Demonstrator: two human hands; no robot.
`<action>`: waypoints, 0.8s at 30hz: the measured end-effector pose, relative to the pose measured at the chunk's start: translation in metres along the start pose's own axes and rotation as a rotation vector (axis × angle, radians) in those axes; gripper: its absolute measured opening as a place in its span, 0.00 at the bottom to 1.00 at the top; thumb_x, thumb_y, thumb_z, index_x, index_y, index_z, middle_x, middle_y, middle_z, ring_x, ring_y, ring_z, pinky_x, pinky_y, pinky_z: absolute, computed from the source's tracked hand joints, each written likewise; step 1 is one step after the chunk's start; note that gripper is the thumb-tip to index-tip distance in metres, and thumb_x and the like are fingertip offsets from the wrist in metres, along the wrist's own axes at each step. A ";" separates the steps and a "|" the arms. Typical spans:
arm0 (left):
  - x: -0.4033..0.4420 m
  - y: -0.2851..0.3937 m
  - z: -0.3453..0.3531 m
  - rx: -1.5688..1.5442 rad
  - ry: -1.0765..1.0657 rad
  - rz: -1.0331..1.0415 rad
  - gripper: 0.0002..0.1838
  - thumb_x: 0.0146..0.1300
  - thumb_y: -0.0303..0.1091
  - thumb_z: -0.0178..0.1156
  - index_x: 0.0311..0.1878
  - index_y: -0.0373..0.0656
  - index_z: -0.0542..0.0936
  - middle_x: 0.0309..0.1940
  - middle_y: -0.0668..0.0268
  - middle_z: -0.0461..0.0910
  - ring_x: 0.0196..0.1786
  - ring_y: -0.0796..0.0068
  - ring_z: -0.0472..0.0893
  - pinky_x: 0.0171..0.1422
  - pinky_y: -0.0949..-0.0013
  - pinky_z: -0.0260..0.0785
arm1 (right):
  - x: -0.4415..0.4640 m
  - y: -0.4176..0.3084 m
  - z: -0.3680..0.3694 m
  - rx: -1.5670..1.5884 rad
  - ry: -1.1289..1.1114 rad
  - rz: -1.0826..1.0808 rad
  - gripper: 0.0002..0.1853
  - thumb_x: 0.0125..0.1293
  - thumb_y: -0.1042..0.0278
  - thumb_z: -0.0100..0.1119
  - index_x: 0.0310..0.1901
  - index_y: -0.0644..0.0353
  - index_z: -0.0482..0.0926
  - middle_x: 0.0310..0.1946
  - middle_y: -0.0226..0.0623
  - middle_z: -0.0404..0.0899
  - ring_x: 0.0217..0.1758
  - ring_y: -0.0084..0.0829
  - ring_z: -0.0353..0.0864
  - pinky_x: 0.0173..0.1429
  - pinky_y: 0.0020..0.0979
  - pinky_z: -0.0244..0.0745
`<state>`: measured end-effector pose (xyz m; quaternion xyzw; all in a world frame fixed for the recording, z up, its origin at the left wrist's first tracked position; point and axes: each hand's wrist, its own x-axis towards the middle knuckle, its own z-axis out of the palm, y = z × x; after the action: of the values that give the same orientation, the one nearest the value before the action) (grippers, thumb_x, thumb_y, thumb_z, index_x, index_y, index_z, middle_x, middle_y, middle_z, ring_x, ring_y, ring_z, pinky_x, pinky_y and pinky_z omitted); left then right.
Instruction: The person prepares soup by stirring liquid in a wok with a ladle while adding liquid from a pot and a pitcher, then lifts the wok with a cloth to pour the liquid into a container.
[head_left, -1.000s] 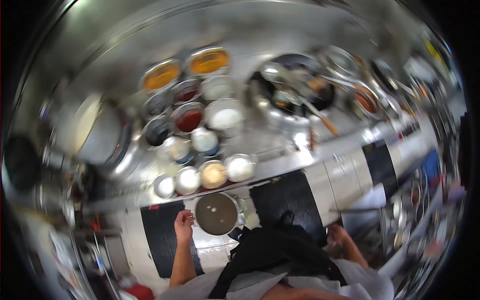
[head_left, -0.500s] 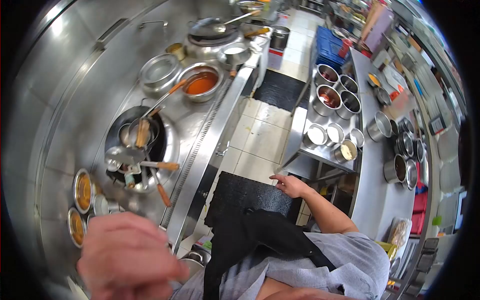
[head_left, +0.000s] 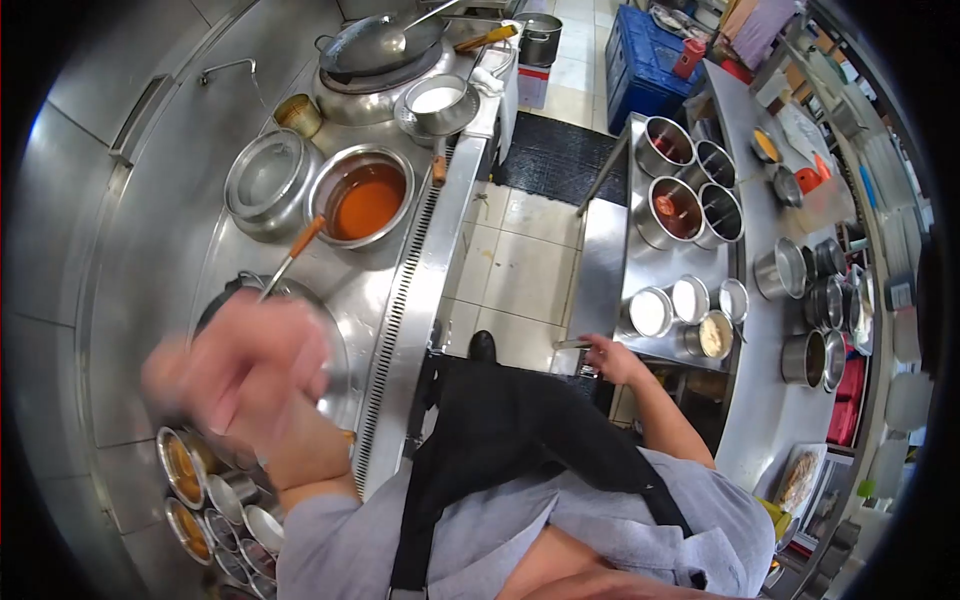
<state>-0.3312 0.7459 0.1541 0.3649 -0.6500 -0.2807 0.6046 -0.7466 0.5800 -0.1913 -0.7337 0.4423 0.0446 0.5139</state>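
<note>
My left hand [head_left: 245, 365] is raised over the wok station on the left, smeared by motion. Its fingers are too blurred to read, and no held thing can be made out. Behind it, the dark wok [head_left: 215, 297] and its steel ring [head_left: 345, 365] are mostly covered. A utensil with a wooden handle [head_left: 308, 236] slants up from there, its tip at a steel bowl of reddish-orange liquid [head_left: 368, 203]. Low beside the prep table [head_left: 601, 250], my right hand [head_left: 615, 360] hangs with loosely bent, spread fingers and nothing in them.
A second wok [head_left: 375, 50] sits at the back left, near a strainer over a pot [head_left: 438, 105]. Several steel pots [head_left: 667, 212] stand on the right-hand table. Small bowls of yellow sauce [head_left: 183, 470] are at lower left. A black mat [head_left: 555, 160] lies in the aisle.
My view has shifted toward the aisle. My left hand has moved up over the wok and now hides the tools lying there. A black shoe has come into view on the floor.
</note>
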 end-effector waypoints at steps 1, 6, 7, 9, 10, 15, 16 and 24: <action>0.008 -0.043 0.009 0.054 0.301 0.007 0.08 0.66 0.19 0.52 0.45 0.38 0.78 0.33 0.61 0.78 0.29 0.71 0.78 0.34 0.72 0.71 | 0.013 0.003 -0.008 0.111 0.033 0.010 0.25 0.69 0.72 0.54 0.68 0.59 0.70 0.33 0.41 0.83 0.32 0.34 0.82 0.43 0.36 0.78; 0.075 -0.280 -0.048 -0.209 0.224 -0.704 0.15 0.71 0.30 0.60 0.59 0.42 0.75 0.42 0.66 0.79 0.38 0.77 0.80 0.45 0.70 0.77 | 0.047 -0.026 -0.061 0.359 0.175 0.115 0.24 0.75 0.70 0.52 0.70 0.59 0.68 0.36 0.35 0.81 0.31 0.24 0.80 0.36 0.27 0.77; 0.085 -0.319 -0.050 -0.245 0.266 -0.783 0.14 0.71 0.29 0.60 0.58 0.42 0.75 0.44 0.65 0.79 0.39 0.75 0.82 0.46 0.68 0.79 | 0.052 -0.020 -0.070 0.392 0.193 0.135 0.24 0.76 0.70 0.51 0.72 0.58 0.67 0.38 0.34 0.82 0.31 0.22 0.80 0.35 0.24 0.76; 0.105 -0.390 -0.053 -0.324 0.361 -0.897 0.17 0.72 0.28 0.58 0.62 0.41 0.71 0.45 0.61 0.78 0.43 0.67 0.83 0.48 0.63 0.80 | 0.059 -0.014 -0.084 0.518 0.227 0.161 0.25 0.75 0.70 0.51 0.72 0.58 0.66 0.38 0.35 0.82 0.32 0.22 0.80 0.35 0.25 0.76; 0.115 -0.422 -0.056 -0.364 0.412 -0.937 0.19 0.73 0.29 0.57 0.64 0.40 0.69 0.47 0.59 0.77 0.44 0.64 0.83 0.49 0.61 0.80 | 0.066 -0.014 -0.093 0.636 0.264 0.184 0.25 0.75 0.70 0.52 0.72 0.58 0.66 0.38 0.35 0.82 0.32 0.22 0.80 0.35 0.25 0.77; 0.150 -0.557 -0.079 -0.365 0.671 -1.033 0.24 0.74 0.32 0.56 0.69 0.39 0.61 0.52 0.54 0.73 0.47 0.58 0.83 0.51 0.58 0.80 | 0.125 -0.011 -0.168 0.735 0.324 0.233 0.26 0.74 0.70 0.51 0.73 0.56 0.65 0.39 0.35 0.82 0.36 0.23 0.83 0.36 0.24 0.76; 0.154 -0.581 -0.089 -0.354 0.741 -1.052 0.26 0.74 0.33 0.55 0.70 0.39 0.60 0.53 0.53 0.72 0.46 0.58 0.83 0.50 0.58 0.79 | 0.143 -0.012 -0.191 0.766 0.323 0.208 0.26 0.74 0.71 0.51 0.73 0.57 0.65 0.39 0.35 0.82 0.35 0.24 0.83 0.37 0.24 0.76; 0.185 -0.642 -0.119 -0.312 0.953 -1.136 0.18 0.76 0.39 0.53 0.60 0.41 0.64 0.47 0.56 0.73 0.44 0.58 0.85 0.45 0.59 0.81 | 0.294 -0.086 -0.404 0.438 0.236 -0.039 0.25 0.75 0.72 0.51 0.72 0.59 0.65 0.40 0.36 0.82 0.36 0.22 0.80 0.40 0.25 0.76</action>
<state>-0.1275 0.2341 -0.2425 0.6356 0.0168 -0.4498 0.6272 -0.6660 0.0889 -0.0943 -0.6134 0.4839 -0.1483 0.6063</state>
